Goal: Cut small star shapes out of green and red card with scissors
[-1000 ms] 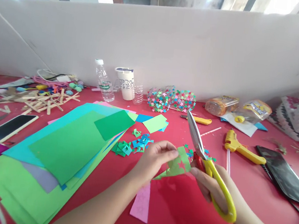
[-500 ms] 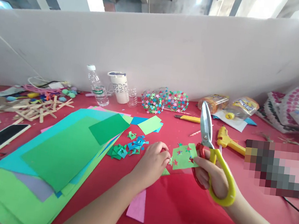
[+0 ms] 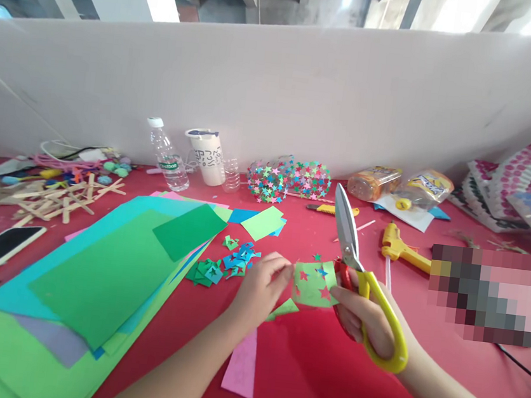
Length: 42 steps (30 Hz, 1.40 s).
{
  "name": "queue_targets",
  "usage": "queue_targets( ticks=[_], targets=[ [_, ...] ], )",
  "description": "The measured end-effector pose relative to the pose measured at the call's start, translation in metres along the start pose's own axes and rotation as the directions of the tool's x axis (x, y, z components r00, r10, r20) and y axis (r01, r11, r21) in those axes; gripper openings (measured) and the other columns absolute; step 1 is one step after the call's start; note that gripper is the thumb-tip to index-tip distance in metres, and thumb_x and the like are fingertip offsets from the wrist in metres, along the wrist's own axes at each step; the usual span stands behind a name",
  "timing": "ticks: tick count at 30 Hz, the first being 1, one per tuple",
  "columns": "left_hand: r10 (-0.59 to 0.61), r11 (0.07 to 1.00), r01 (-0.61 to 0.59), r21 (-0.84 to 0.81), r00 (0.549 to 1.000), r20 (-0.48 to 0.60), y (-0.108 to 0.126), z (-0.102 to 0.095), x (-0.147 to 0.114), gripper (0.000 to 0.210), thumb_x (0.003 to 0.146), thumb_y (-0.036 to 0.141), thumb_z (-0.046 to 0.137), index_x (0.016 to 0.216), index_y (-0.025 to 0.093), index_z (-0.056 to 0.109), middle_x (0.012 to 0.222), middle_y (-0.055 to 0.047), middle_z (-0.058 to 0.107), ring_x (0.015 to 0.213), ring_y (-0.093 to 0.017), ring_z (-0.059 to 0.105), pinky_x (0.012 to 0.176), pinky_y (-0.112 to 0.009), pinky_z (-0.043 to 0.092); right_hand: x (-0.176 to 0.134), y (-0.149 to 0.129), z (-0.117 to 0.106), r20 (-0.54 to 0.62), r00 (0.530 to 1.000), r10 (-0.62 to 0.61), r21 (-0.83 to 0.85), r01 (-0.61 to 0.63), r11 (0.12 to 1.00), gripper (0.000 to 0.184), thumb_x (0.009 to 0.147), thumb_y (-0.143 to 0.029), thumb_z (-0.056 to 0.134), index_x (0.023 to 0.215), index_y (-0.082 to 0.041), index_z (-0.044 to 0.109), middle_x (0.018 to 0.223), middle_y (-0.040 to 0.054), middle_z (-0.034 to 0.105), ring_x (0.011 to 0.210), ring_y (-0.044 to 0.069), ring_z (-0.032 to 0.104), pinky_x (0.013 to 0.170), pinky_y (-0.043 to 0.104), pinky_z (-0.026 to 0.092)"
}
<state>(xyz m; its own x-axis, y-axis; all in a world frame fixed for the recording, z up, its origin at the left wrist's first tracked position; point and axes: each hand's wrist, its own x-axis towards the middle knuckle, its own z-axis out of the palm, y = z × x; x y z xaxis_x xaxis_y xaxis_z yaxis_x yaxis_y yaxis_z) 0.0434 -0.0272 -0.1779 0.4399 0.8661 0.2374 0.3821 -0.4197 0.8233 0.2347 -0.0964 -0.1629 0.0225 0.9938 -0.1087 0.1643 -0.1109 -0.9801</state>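
My right hand (image 3: 367, 316) grips scissors (image 3: 347, 230) with yellow and red handles, blades pointing up. Its thumb and fingers also pinch the right edge of a small light green paper piece (image 3: 310, 292) with star-shaped holes. At that paper's left edge my left hand (image 3: 263, 285) is closed, fingertips pinched on it. Behind the paper lies a small green star (image 3: 317, 257). A light green paper scrap (image 3: 285, 308) rests just below my left fingers. Left of that hand is a pile of blue and green scraps (image 3: 239, 260), some with star cut-outs.
Large green and blue sheets (image 3: 99, 269) cover the left side. Star-covered rounded shapes (image 3: 270, 183), a water bottle (image 3: 168, 162) and a white cup (image 3: 209, 164) stand along the back. A yellow glue gun (image 3: 399, 246) and a box cutter (image 3: 324, 209) lie farther right.
The green paper, with both hands on it, has shifted slightly left, and the scissors have tilted left. Red stars seen on the paper earlier now show as holes; the scrap below is more exposed.
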Motion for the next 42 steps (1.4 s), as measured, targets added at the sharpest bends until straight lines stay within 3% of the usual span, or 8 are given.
queue_targets(
  ticks=[3, 7, 13, 19, 30, 35, 38, 42],
  targets=[
    [-0.134, 0.936, 0.147, -0.319, 0.989, 0.063, 0.004, 0.001, -0.002, 0.049, 0.101, 0.053, 0.027, 0.089, 0.021, 0.063, 0.082, -0.006, 0.067, 0.075, -0.021, 0.065, 0.072, -0.035, 0.051, -0.003, -0.01, 0.004, -0.022, 0.999, 0.027, -0.011, -0.027, 1.0, 0.034, 0.082, -0.035, 0.058, 0.054, -0.027, 0.04, 0.035, -0.0109, 0.039, 0.033, 0.01, 0.037, 0.041, 0.024, 0.032],
    [-0.218, 0.55, 0.385, -0.741, 0.923, 0.317, 0.01, -0.004, -0.002, 0.046, 0.089, 0.063, 0.049, 0.089, 0.02, 0.064, 0.077, -0.005, 0.07, 0.064, -0.019, 0.067, 0.059, -0.029, 0.05, -0.003, -0.014, 0.006, -0.063, 0.996, 0.059, -0.021, -0.06, 0.998, 0.036, 0.08, -0.034, 0.058, 0.051, -0.027, 0.038, 0.035, -0.0106, 0.039, 0.032, 0.009, 0.038, 0.04, 0.023, 0.032],
    [-0.193, 0.687, 0.427, -0.588, 0.887, 0.418, 0.011, -0.01, -0.001, 0.014, 0.078, 0.027, 0.071, 0.084, 0.018, 0.062, 0.066, 0.0, 0.068, 0.047, -0.01, 0.061, 0.045, -0.019, 0.041, 0.002, -0.005, 0.003, -0.087, 0.995, 0.052, -0.009, -0.053, 0.999, 0.04, 0.083, -0.037, 0.056, 0.048, -0.027, 0.038, 0.033, -0.0104, 0.037, 0.03, 0.009, 0.035, 0.038, 0.024, 0.029],
    [-0.215, 0.658, 0.375, -0.653, 0.925, 0.315, 0.012, -0.008, 0.0, 0.016, 0.077, 0.026, 0.072, 0.083, 0.016, 0.061, 0.072, 0.001, 0.067, 0.05, -0.01, 0.063, 0.049, -0.021, 0.05, 0.0, 0.001, 0.002, -0.078, 0.997, 0.017, -0.019, -0.018, 1.0, 0.048, 0.088, -0.048, 0.056, 0.049, -0.027, 0.038, 0.036, -0.0094, 0.039, 0.032, 0.009, 0.039, 0.04, 0.024, 0.032],
    [-0.151, 0.583, 0.489, -0.649, 0.85, 0.504, 0.022, -0.003, -0.005, 0.018, 0.085, 0.031, 0.067, 0.093, 0.014, 0.066, 0.069, -0.005, 0.071, 0.051, -0.013, 0.067, 0.049, -0.021, 0.05, -0.005, -0.004, 0.006, -0.086, 0.995, 0.044, -0.071, -0.05, 0.996, 0.037, 0.085, -0.048, 0.058, 0.058, -0.027, 0.043, 0.037, -0.0107, 0.039, 0.033, 0.01, 0.037, 0.038, 0.023, 0.03],
    [-0.251, 0.612, 0.274, -0.742, 0.957, 0.147, 0.018, -0.01, 0.0, 0.018, 0.086, 0.027, 0.067, 0.072, 0.014, 0.065, 0.062, -0.001, 0.067, 0.047, -0.009, 0.059, 0.049, -0.019, 0.047, -0.004, -0.001, 0.0, 0.027, 1.0, 0.003, -0.134, 0.001, 0.991, 0.048, 0.084, -0.07, 0.051, 0.069, -0.025, 0.047, 0.044, -0.0114, 0.036, 0.036, 0.01, 0.034, 0.04, 0.024, 0.027],
    [-0.315, 0.595, 0.117, -0.795, 0.944, -0.097, 0.015, -0.019, 0.006, 0.017, 0.085, 0.024, 0.068, 0.07, 0.015, 0.065, 0.062, 0.001, 0.066, 0.049, -0.007, 0.057, 0.049, -0.018, 0.044, -0.004, -0.004, -0.003, 0.158, 0.987, -0.016, -0.212, 0.05, 0.976, 0.057, 0.081, -0.08, 0.05, 0.07, -0.024, 0.047, 0.053, -0.0092, 0.037, 0.043, 0.012, 0.036, 0.043, 0.026, 0.026],
    [-0.333, 0.581, -0.004, -0.814, 0.911, -0.242, 0.014, -0.026, 0.009, 0.015, 0.085, 0.023, 0.067, 0.073, 0.017, 0.064, 0.063, 0.003, 0.066, 0.05, -0.007, 0.056, 0.05, -0.018, 0.044, -0.004, -0.004, -0.006, 0.258, 0.966, -0.01, -0.323, 0.096, 0.942, 0.062, 0.081, -0.084, 0.047, 0.075, -0.022, 0.047, 0.065, -0.0057, 0.04, 0.058, 0.014, 0.035, 0.053, 0.028, 0.026]
  ],
)
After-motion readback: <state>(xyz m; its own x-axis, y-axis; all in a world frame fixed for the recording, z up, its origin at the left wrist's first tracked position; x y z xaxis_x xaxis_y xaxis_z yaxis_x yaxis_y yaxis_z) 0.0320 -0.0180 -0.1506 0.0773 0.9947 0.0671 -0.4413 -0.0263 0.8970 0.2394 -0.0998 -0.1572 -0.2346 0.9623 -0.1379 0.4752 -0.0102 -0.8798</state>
